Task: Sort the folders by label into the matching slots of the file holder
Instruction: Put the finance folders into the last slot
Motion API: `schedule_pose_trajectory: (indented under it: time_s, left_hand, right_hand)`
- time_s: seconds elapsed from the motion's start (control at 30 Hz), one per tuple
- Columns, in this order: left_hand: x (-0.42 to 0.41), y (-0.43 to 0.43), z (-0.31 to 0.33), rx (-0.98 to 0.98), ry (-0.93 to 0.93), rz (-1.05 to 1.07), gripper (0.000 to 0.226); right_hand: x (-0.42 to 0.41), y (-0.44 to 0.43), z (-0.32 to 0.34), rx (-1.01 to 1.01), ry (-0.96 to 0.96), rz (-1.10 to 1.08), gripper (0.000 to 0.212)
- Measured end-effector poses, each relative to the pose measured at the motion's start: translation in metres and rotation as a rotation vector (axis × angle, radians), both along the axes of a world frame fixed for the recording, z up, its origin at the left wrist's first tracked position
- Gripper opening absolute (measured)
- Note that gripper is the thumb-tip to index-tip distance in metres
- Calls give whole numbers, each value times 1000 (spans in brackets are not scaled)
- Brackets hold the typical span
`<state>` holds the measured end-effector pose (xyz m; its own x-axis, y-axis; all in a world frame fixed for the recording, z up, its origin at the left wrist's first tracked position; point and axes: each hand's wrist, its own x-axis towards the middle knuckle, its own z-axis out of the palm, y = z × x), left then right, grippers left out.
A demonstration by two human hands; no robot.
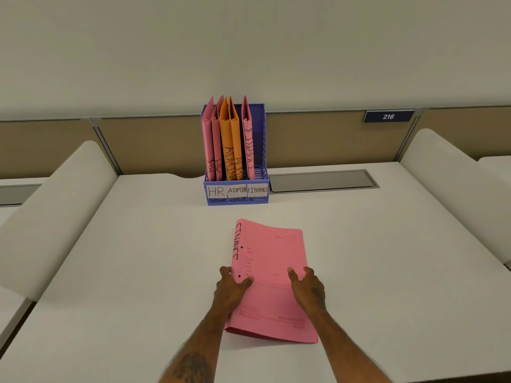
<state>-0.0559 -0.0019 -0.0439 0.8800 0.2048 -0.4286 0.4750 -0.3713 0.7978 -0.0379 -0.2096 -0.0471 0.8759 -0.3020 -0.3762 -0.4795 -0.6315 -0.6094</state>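
I have my left hand (231,286) and right hand (307,286) gripping the side edges of a pink folder (272,280) marked FINANCE, at the middle of the desk (110,272), well short of the blue file holder (237,193) at the back edge

Holder (236,199) labels: HR, ADMIN, FINANCE. Flat folder (272,275): FINANCE. Plate (388,116): 216.

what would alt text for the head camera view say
Two hands, left hand and right hand, grip a pink FINANCE folder on a white desk. Behind it, a blue file holder labelled HR, ADMIN, FINANCE holds pink and orange folders.
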Motion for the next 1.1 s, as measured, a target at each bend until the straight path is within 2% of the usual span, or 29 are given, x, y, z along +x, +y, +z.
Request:
schedule_pose_trajectory:
  time_s: [0.13, 0.27, 0.47, 0.6, 0.7, 0.87, 1.1]
  left_hand:
    - [-2, 1, 7, -31, -107, 15, 60]
    - [7, -5, 27, -36, -218, 54, 68]
    - [23, -33, 62, -19, -391, 73, 59]
    - [32, -50, 83, 126, -468, 47, 51]
    - [36, -64, 97, 214, -525, 34, 47]
    - [40, -78, 113, 308, -608, 28, 43]
    - [41, -93, 124, 388, -723, 67, 43]
  right_hand:
    - [3, -7, 7, 64, 10, 14, 71]
    - [23, -12, 35, 82, 57, 124, 68]
    - [94, 15, 155, 147, -243, 208, 59]
    - [132, 30, 243, 155, -397, 337, 70]
    - [145, 35, 286, 72, -421, 404, 70]
    - [156, 30, 318, -69, -415, 403, 39]
    - [151, 21, 334, -216, -562, 303, 39]
